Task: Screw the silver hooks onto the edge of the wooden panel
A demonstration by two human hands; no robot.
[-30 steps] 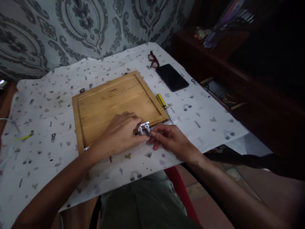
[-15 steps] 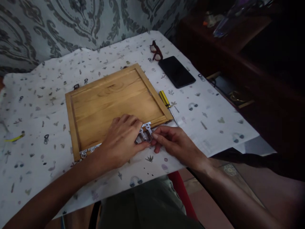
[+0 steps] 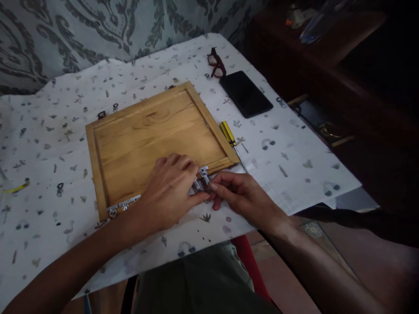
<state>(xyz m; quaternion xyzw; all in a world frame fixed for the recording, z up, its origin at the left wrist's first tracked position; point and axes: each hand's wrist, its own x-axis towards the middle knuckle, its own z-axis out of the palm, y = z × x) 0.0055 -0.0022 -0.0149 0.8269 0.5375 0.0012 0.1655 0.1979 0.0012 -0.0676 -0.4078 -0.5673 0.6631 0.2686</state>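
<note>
A framed wooden panel (image 3: 153,135) lies flat on the patterned tablecloth. Metal hinge pieces (image 3: 122,204) run along its near edge at the left. At the near right part of that edge, another metal hinge (image 3: 203,172) sticks out between my hands. My left hand (image 3: 170,192) rests over the panel's near edge, its fingers curled and its thumb reaching to the hinge. With thumb and fingers pinched together, my right hand (image 3: 240,192) grips the lower end of the same hinge. My palms hide parts of the metal.
A yellow and black screwdriver (image 3: 228,133) lies against the panel's right side. Beyond it are a black phone (image 3: 246,94) and dark red glasses (image 3: 216,63). A yellow item (image 3: 16,188) is at the far left. An open drawer (image 3: 322,126) stands right of the table.
The view has shifted slightly, so the table and its objects sit a little differently. My left hand covers a bit more of the hinge; both hands otherwise keep their places.
</note>
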